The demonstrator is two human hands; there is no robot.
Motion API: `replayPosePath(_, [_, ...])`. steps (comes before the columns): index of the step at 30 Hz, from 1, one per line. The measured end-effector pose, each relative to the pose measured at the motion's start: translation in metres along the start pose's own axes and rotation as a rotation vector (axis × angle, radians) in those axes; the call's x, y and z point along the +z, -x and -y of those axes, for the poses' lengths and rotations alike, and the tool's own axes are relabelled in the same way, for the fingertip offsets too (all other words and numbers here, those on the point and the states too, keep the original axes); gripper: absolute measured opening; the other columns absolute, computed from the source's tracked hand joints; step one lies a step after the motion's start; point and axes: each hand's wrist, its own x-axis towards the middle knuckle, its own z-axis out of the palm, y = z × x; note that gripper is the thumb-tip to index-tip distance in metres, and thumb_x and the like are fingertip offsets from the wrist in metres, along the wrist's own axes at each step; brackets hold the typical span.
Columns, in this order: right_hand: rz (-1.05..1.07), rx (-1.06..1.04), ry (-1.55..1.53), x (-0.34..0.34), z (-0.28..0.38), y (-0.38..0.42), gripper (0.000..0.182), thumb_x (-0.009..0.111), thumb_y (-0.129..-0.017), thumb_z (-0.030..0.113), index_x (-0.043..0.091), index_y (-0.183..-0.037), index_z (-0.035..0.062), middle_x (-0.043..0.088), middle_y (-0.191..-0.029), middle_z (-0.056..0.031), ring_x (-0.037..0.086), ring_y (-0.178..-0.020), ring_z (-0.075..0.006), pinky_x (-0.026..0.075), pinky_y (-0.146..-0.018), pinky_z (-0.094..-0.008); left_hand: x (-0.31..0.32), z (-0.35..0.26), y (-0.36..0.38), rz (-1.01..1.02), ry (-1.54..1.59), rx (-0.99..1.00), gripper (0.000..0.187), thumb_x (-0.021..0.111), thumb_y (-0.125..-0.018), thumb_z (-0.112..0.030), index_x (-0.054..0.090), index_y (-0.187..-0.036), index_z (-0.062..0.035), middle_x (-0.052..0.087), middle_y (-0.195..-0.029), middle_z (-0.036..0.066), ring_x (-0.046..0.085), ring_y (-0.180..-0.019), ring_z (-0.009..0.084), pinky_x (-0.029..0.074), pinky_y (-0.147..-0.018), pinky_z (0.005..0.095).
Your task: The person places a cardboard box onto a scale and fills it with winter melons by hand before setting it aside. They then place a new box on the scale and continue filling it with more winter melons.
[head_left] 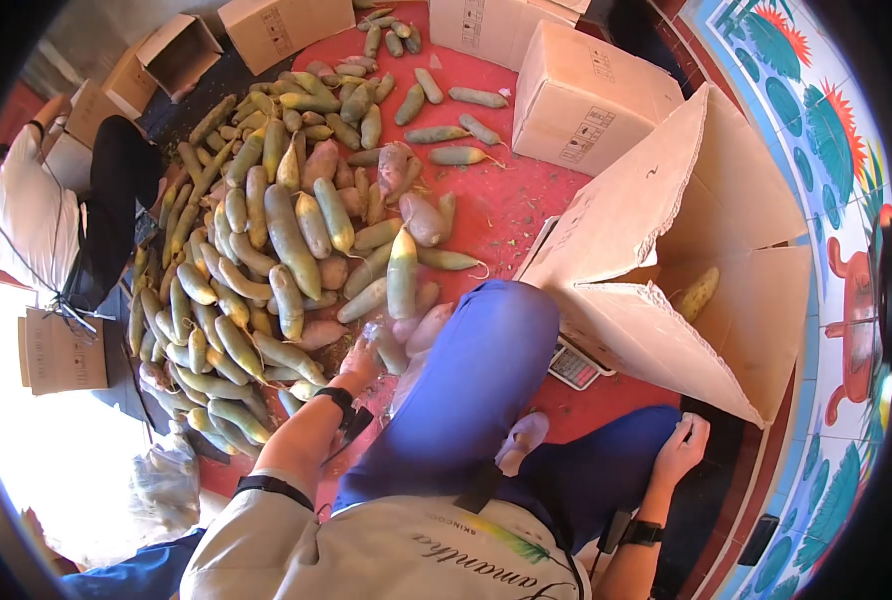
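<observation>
A large heap of green radishes [291, 240] lies on the red floor, some with yellowish tips, and pinkish bagged ones are mixed in. My left hand [361, 360] reaches to the heap's near edge, beside a radish in clear plastic [390, 350]; its fingers are blurred and I cannot make out a grip. My right hand [682, 447] rests at my right knee, its fingers curled together, and whether they hold anything is too small to tell. An open cardboard box [626, 220] stands at the right with a yellowish-green radish [698, 294] inside.
A scale [574, 364] sits beside the open box. Closed cartons [586, 100] stand behind it, and more boxes [181, 55] line the back. Another person [36, 205] is at the left, near a small carton [64, 350]. A tiled wall [836, 330] borders the right.
</observation>
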Motion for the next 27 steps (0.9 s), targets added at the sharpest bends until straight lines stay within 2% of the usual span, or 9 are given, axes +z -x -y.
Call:
replayPosePath(3, [0.027, 0.053, 0.016, -0.003, 0.0, 0.002, 0.008, 0.049, -0.085, 0.003, 0.054, -0.084, -0.0033, 0.052, -0.08, -0.0132, 0.054, -0.071, -0.0259, 0.044, -0.066, -0.0324, -0.01, -0.024, -0.016, -0.019, -0.048, 0.03, 0.068, 0.059, -0.069, -0.007, 0.035, -0.132, -0.0182, 0.03, -0.139, 0.013, 0.036, -0.124, 0.0318, 0.036, -0.099, 0.0384])
replayPosePath(6, [0.04, 0.048, 0.067, -0.004, -0.003, 0.0, 0.008, 0.049, -0.085, 0.003, 0.054, -0.084, -0.0032, 0.052, -0.08, -0.0132, 0.054, -0.073, -0.0267, 0.044, -0.067, -0.0327, -0.006, -0.029, -0.032, -0.072, -0.222, 0.109, 0.067, 0.059, -0.069, -0.008, 0.036, -0.131, -0.0166, 0.032, -0.138, 0.012, 0.034, -0.125, 0.0312, 0.036, -0.099, 0.0391])
replayPosePath(7, [0.032, 0.007, 0.085, -0.004, -0.002, 0.0, 0.008, 0.048, -0.085, 0.002, 0.053, -0.083, -0.0032, 0.052, -0.078, -0.013, 0.054, -0.07, -0.0253, 0.044, -0.066, -0.0322, -0.007, -0.031, -0.037, -0.051, -0.105, 0.068, 0.066, 0.06, -0.069, -0.009, 0.037, -0.131, -0.0153, 0.034, -0.135, 0.014, 0.033, -0.126, 0.0314, 0.036, -0.099, 0.0401])
replayPosePath(10, [0.042, -0.006, 0.114, -0.005, 0.0, -0.001, 0.008, 0.047, -0.085, 0.002, 0.052, -0.081, -0.003, 0.052, -0.077, -0.0132, 0.053, -0.068, -0.0249, 0.044, -0.064, -0.0325, 0.059, 0.029, -0.099, -0.031, -0.092, 0.116, 0.063, 0.061, -0.07, -0.011, 0.039, -0.129, -0.0147, 0.034, -0.134, 0.016, 0.034, -0.125, 0.0319, 0.037, -0.098, 0.0403])
replayPosePath(12, [0.056, 0.026, 0.121, -0.004, 0.002, -0.002, 0.008, 0.047, -0.085, 0.002, 0.052, -0.081, -0.0027, 0.052, -0.077, -0.0136, 0.053, -0.069, -0.0259, 0.044, -0.065, -0.0332, 0.055, 0.022, -0.097, -0.049, -0.101, 0.166, 0.061, 0.062, -0.07, -0.014, 0.041, -0.127, -0.0147, 0.035, -0.131, 0.019, 0.037, -0.122, 0.0335, 0.039, -0.096, 0.0406])
replayPosePath(16, [0.053, 0.001, 0.12, -0.001, 0.004, -0.005, 0.007, 0.048, -0.085, 0.002, 0.052, -0.081, -0.0025, 0.052, -0.078, -0.0143, 0.053, -0.069, -0.0281, 0.044, -0.065, -0.0345, 0.049, 0.023, -0.092, 0.087, -0.333, 0.028, 0.066, 0.07, -0.064, -0.02, 0.044, -0.124, -0.0176, 0.039, -0.123, 0.022, 0.05, -0.108, 0.0369, 0.047, -0.086, 0.0401])
replayPosePath(20, [0.063, -0.015, 0.118, 0.0, 0.008, -0.007, 0.007, 0.048, -0.085, 0.003, 0.052, -0.082, -0.0023, 0.052, -0.078, -0.0151, 0.053, -0.071, -0.0304, 0.044, -0.065, -0.0363, 0.055, 0.036, -0.089, 0.198, -0.387, -0.083, 0.06, 0.076, -0.059, -0.029, 0.055, -0.113, -0.015, 0.05, -0.115, 0.02, 0.057, -0.101, 0.0328, 0.048, -0.084, 0.0381])
replayPosePath(22, [0.064, -0.005, 0.104, 0.0, 0.011, -0.008, 0.007, 0.049, -0.085, 0.003, 0.052, -0.083, -0.0022, 0.052, -0.079, -0.0154, 0.053, -0.071, -0.031, 0.044, -0.066, -0.0368, 0.011, -0.009, -0.05, 0.444, -0.294, -0.134, 0.058, 0.073, -0.06, -0.04, 0.058, -0.11, -0.0146, 0.06, -0.103, 0.018, 0.06, -0.098, 0.0284, 0.048, -0.083, 0.0369])
replayPosePath(27, [0.055, 0.003, 0.071, 0.0, 0.012, -0.008, 0.007, 0.049, -0.085, 0.004, 0.053, -0.083, -0.0022, 0.052, -0.079, -0.0161, 0.053, -0.071, -0.0319, 0.043, -0.065, -0.0372, -0.021, -0.032, -0.006, 0.252, -0.172, -0.071, 0.059, 0.066, -0.063, -0.054, 0.061, -0.101, -0.0089, 0.064, -0.095, 0.016, 0.061, -0.093, 0.0282, 0.047, -0.081, 0.0371])
